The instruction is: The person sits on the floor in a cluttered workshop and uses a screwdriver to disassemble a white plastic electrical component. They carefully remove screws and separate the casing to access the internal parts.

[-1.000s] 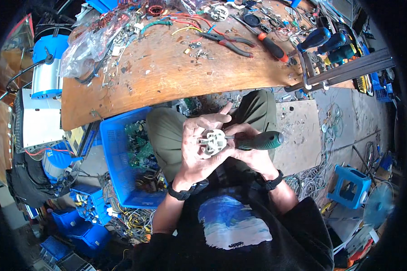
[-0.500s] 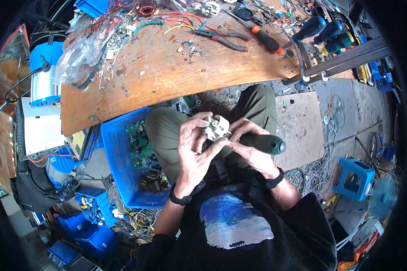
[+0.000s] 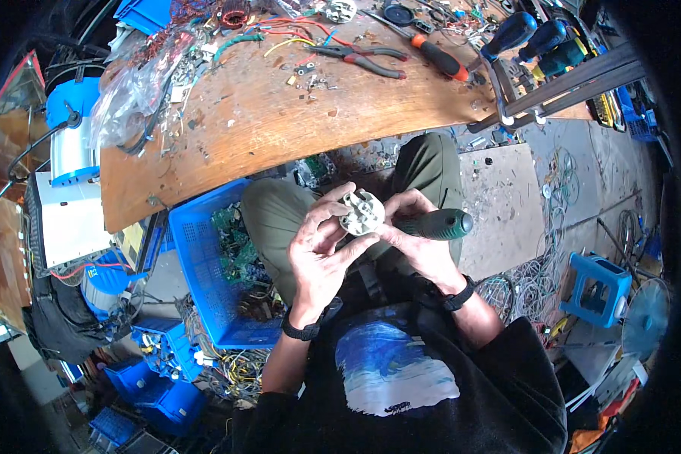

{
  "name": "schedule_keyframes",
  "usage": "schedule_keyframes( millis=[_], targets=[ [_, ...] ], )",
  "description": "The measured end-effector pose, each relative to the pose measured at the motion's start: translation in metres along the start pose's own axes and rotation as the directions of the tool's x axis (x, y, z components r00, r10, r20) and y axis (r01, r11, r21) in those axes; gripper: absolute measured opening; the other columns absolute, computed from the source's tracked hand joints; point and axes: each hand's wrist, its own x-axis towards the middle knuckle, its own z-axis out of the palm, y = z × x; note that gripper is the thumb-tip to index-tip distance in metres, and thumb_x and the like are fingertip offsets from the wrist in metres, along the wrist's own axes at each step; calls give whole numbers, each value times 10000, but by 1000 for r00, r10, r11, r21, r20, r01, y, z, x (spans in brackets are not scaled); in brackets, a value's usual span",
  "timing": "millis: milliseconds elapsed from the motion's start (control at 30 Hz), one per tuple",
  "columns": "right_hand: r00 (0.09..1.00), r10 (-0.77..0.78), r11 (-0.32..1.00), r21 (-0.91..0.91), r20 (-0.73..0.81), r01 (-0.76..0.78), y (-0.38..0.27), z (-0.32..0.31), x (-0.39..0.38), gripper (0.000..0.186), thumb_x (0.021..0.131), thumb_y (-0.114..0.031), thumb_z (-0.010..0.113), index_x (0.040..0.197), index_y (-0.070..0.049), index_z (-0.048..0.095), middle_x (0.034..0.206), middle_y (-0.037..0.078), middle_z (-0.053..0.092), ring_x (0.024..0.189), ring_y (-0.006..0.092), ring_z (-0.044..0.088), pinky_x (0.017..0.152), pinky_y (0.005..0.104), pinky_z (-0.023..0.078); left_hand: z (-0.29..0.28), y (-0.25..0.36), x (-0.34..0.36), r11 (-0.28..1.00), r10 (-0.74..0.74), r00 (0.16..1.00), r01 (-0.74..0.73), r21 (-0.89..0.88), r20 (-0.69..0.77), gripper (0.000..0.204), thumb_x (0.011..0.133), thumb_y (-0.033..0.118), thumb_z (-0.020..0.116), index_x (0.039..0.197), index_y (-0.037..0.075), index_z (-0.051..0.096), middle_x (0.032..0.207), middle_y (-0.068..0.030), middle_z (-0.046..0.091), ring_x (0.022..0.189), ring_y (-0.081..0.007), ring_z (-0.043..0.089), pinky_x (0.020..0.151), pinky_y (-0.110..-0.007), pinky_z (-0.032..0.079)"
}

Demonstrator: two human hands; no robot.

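Observation:
Over my lap, my left hand [image 3: 321,246] grips a round, cream-white moulded part [image 3: 362,213] by its edge, between thumb and fingers. Ribs and recesses show on its upturned face. My right hand [image 3: 420,242] is closed around a screwdriver with a thick dark green handle [image 3: 435,225], whose butt points to the right. The fingertips of my right hand are at the right edge of the white part. The screwdriver's shaft and tip are hidden by the hand and the part.
Across the wooden bench [image 3: 265,144] lie long-nose pliers [image 3: 359,59], an orange-black screwdriver [image 3: 440,57], wires and small scraps. Clamps [image 3: 507,98] grip its right end. A blue crate [image 3: 227,333] with green circuit boards stands left of my legs. Tangled cables [image 3: 518,295] cover floor at right.
The white part has turned so its ribbed face lies more upward. The green handle has swung up slightly and shifted a little to the left with my right hand.

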Motion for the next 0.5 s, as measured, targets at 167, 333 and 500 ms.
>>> schedule_keyframes(
  millis=[167, 333, 500],
  targets=[
    [1000, -23, 999, -38, -8, 23, -2, -1, 1, 208, 850, -89, 807, 982, -25, 659, 914, 26, 663, 870, 113, 598, 786, 292, 493, 0, -2, 3, 998, 68, 997, -69, 7, 43, 502, 762, -192, 752, 1188, -14, 556, 1474, -240, 471, 1284, -318, 571, 1021, -443, 565],
    [997, -73, 997, -34, 18, 74, 0, -4, 5, 195, 834, -79, 814, 959, -10, 682, 937, 55, 681, 902, 146, 622, 825, 317, 496, -1, -6, 2, 996, 74, 995, -71, -54, 64, 463, 771, -197, 743, 1149, -14, 546, 1478, -270, 459, 1289, -328, 568, 1011, -441, 569],
    [995, -84, 996, -13, 60, 85, 2, -7, 6, 205, 832, -74, 813, 969, -5, 678, 958, 72, 671, 932, 168, 620, 848, 333, 490, -2, -5, 2, 994, 104, 990, -105, 8, 99, 486, 772, -195, 744, 1155, -1, 515, 1483, -299, 443, 1288, -336, 569, 997, -443, 576]
  ],
)
